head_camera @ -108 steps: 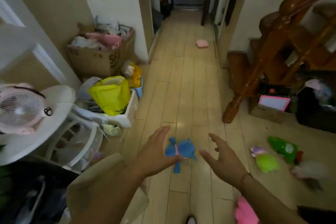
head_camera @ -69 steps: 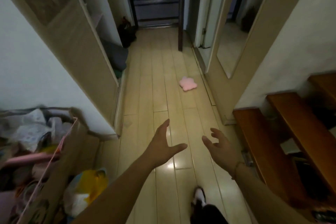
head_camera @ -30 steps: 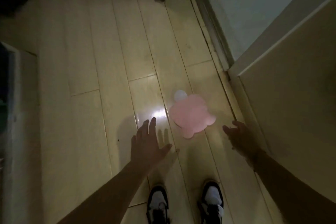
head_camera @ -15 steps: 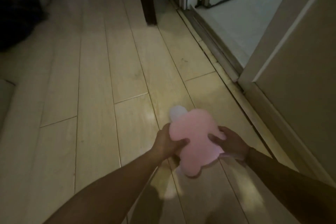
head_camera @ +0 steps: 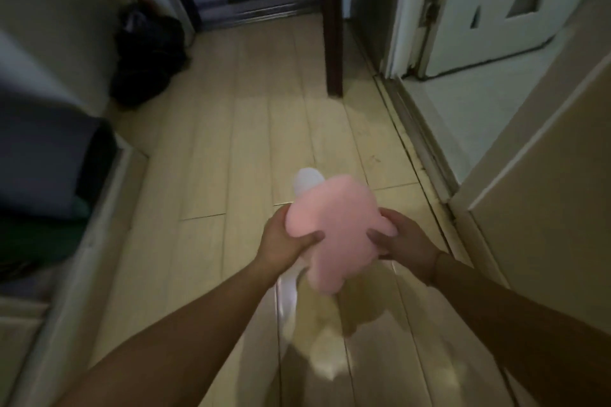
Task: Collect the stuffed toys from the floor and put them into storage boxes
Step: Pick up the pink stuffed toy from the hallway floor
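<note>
A flat pink stuffed toy (head_camera: 334, 225) with a white tip at its far end is held in the air above the wooden floor (head_camera: 251, 129), in the middle of the view. My left hand (head_camera: 281, 243) grips its left edge, thumb curled over the top. My right hand (head_camera: 405, 241) grips its right edge, thumb pressed into the plush. A white ribbon or tag hangs from the toy's underside. No storage box is in view.
A dark door edge (head_camera: 332, 20) stands upright ahead. A black bag (head_camera: 148, 49) lies by the left wall. A white door (head_camera: 496, 3) and a raised threshold (head_camera: 420, 139) are on the right. A beige wall corner (head_camera: 529, 208) is close on the right.
I walked down the hallway to the pink toy, bent down and took it with both hands. Since half a second ago it has risen off the floor and the view has tilted up.
</note>
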{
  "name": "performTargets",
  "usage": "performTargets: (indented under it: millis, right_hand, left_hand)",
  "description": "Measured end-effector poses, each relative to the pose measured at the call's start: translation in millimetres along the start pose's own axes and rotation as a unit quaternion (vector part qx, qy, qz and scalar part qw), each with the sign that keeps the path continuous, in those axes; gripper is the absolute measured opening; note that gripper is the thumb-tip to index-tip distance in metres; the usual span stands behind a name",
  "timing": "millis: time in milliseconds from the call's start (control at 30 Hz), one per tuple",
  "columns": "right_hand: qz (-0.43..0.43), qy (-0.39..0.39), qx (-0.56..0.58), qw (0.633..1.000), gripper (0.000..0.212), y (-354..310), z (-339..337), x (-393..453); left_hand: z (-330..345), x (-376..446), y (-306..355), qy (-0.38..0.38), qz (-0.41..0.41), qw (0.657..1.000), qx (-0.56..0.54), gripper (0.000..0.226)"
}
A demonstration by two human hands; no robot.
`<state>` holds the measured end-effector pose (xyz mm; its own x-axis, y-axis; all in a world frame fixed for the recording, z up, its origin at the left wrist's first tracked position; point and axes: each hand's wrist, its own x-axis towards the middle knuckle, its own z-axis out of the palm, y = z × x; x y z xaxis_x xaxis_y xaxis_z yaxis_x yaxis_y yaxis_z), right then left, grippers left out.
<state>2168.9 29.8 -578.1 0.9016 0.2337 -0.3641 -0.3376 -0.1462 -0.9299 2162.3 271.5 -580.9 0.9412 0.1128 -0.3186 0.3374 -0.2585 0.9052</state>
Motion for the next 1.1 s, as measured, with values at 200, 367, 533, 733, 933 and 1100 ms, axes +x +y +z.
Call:
performTargets:
  millis: [200, 367, 533, 733, 933, 1100]
  right_hand:
    - [-0.058, -0.011, -0.031, 0.998, 0.074, -225, 74, -72]
    - [-0.086, -0.082, -0.035, 0.992, 0.072, -368, 155, -153]
    - [-0.085, -0.276, -0.012, 0.957, 0.039, -444, 236, -263]
    - [-0.066, -0.488, -0.058, 0.869, 0.056, -443, 350, -434]
    - [-0.077, -0.657, -0.129, 0.739, 0.056, -358, 459, -667]
    - [-0.134, -0.745, -0.159, 0.633, 0.065, -269, 499, -875]
  left_hand:
    - [-136, -118, 169, 0.13, -0.017, 0.988, -0.082, 0.066]
    - [-235, -266, 280, 0.303, 0.001, 0.95, -0.072, 0.06]
    - [-286, -441, 317, 0.449, -0.016, 0.893, -0.01, 0.086]
    - [-272, -669, 287, 0.629, -0.093, 0.772, 0.019, 0.103]
    - [-207, -914, 223, 0.771, -0.239, 0.589, -0.028, 0.108]
    - [-137, -1113, 177, 0.825, -0.321, 0.453, -0.103, 0.096]
